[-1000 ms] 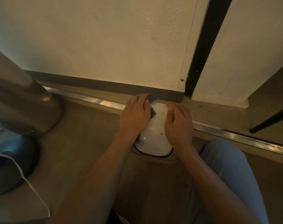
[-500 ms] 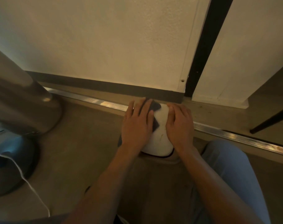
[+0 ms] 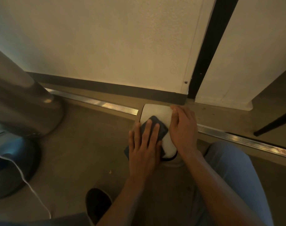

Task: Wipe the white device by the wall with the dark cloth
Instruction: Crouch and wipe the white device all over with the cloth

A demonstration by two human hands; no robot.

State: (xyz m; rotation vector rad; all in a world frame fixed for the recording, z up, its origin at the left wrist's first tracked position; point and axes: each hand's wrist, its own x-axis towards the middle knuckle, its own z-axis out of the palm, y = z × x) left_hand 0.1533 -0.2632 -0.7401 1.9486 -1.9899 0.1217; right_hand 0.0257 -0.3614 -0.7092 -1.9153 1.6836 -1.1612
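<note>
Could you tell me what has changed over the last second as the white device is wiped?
The left hand drew the dark cloth from the white device's far end back toward the person, uncovering that end. The right hand stayed on its right side.

A pale textured wall [image 3: 106, 38] with grey skirting [image 3: 106, 86] meets a dim brown floor [image 3: 83, 144].

Device [image 3: 157, 111] white – cloth [image 3: 161, 130] dark blue; wall [image 3: 106, 38] cream, skirting [image 3: 106, 87] grey, trouser leg [image 3: 237, 168] light blue.
</note>
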